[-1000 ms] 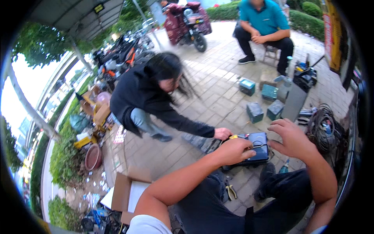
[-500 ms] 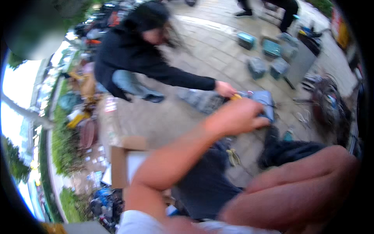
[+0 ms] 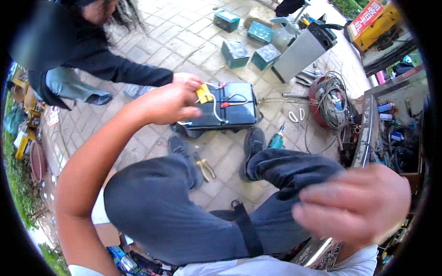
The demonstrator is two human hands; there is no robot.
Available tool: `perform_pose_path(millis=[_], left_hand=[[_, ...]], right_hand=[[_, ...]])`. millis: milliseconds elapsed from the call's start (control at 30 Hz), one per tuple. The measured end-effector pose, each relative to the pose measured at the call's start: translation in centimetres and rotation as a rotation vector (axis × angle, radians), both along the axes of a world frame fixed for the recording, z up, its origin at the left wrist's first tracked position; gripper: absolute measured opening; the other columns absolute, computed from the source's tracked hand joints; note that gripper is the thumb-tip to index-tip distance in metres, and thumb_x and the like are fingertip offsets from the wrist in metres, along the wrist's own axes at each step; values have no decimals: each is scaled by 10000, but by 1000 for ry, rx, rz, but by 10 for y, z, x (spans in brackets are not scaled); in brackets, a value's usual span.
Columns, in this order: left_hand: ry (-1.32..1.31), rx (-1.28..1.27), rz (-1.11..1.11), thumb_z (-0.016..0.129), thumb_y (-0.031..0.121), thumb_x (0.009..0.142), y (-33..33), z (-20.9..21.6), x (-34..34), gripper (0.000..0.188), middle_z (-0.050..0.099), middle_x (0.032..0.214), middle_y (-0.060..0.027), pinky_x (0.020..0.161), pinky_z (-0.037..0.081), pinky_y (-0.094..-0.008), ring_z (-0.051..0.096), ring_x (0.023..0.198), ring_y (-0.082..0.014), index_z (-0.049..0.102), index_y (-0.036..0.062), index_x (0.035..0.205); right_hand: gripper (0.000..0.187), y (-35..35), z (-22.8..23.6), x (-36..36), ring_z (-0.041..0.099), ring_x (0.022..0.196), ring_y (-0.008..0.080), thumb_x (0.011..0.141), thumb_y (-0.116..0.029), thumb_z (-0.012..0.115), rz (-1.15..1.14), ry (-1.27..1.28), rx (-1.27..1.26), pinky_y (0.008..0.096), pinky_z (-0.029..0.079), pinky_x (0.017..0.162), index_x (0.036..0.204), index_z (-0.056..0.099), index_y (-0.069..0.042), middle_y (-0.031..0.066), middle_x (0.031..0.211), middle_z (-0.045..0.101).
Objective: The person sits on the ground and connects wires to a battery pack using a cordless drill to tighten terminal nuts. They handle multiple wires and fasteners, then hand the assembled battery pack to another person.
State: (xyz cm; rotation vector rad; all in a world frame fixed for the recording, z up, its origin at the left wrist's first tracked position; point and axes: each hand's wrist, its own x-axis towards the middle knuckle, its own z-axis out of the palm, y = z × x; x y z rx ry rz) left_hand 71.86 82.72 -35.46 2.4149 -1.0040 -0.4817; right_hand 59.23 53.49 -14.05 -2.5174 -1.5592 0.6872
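A dark battery pack [image 3: 230, 110] with red and white wires and a yellow tag [image 3: 203, 92] lies on the paving in front of my feet. My left hand [image 3: 168, 103] hovers at its left edge with the fingers curled, and a white wire [image 3: 214, 105] runs under them; whether I grip it is hidden. Another person's hand [image 3: 188, 81], in a dark sleeve, touches the same corner by the tag. My right hand [image 3: 357, 207] is raised close to the camera, blurred, fingers apart and holding nothing.
Yellow-handled pliers [image 3: 206, 168] lie between my shoes. Several green battery blocks [image 3: 235, 53] and a long silver case [image 3: 299, 53] stand behind the pack. A coil of cables [image 3: 329, 99], a teal tool [image 3: 276, 138] and a cluttered metal shelf [image 3: 363, 133] are at the right.
My right hand has lifted off the battery pack and come up near the camera. My view has tilted down. My left hand stays at the pack's left edge.
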Motion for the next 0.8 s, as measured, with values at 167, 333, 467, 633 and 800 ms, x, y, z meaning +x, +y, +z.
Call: perform_pose_path(millis=[167,333,467,633,800], left_hand=[[223,388,115,680,336,804,47,-101,21,330,651,800,-227,706,501,-453,639,759,-387,683,14,880],[106,294,100,710,295,772,29,-183,35,441,617,1080,-250,826,503,-443,617,960,-373,598,-49,1024],[-90,138,219,717,282,778,-2,-237,42,729,368,1405,-309,1110,308,-415,372,1322,-404,414,-93,1325],[-102,39,486,724,257,780,-35,-282,39,743,309,1426,-335,1125,260,-461,314,1344,-440,389,-106,1334],[-36,-49,551,725,232,779,-29,-280,47,715,292,1456,-301,1127,255,-456,309,1341,-454,405,-52,1352]], right_hand=[[266,-1,-100,94,643,847,353,806,-222,658,-125,125,-213,448,528,678,969,590,-24,157,900,634],[297,-17,-217,169,647,916,360,800,-247,670,-180,199,-443,477,529,726,960,605,-5,186,947,649],[294,-27,-310,205,624,985,317,772,-213,665,-133,82,-374,435,521,773,977,609,-11,167,1055,627],[319,7,-419,249,573,1064,281,764,-152,644,-122,-269,79,389,463,871,1048,579,-21,132,1153,582],[265,80,-476,291,575,1075,316,825,-200,628,-572,29,179,417,496,852,1054,604,-67,154,1132,593]])
